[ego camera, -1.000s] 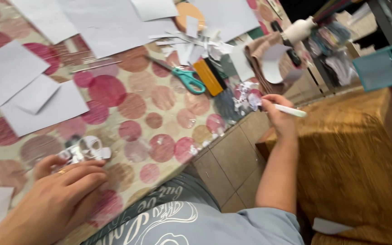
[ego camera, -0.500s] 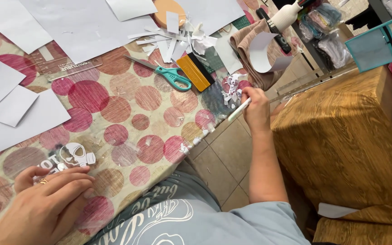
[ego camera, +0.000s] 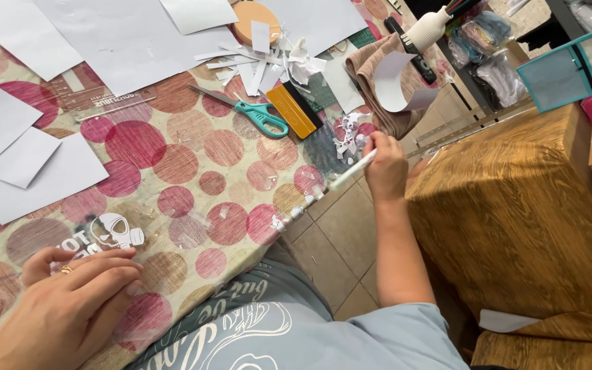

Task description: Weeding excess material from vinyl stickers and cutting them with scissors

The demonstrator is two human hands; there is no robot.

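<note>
Bright, even daylight fills the scene, with no hard glare. Soft shadows fall just under the left hand (ego camera: 70, 308) and below the right hand (ego camera: 385, 164). White paper sheets (ego camera: 125, 41) beyond the hands look slightly washed out. Focus is sharp overall; the edges bend mildly.

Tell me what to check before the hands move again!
1. Left hand flat beside the white cut-out sticker: ok.
2. Right hand has a grip on the thin white tool: ok.
3. Tool tip clear of the paper scraps: cannot tell.
4. Teal-handled scissors closed, away from both hands: ok.
5. Small bits sit at the table edge: not ok.
</note>
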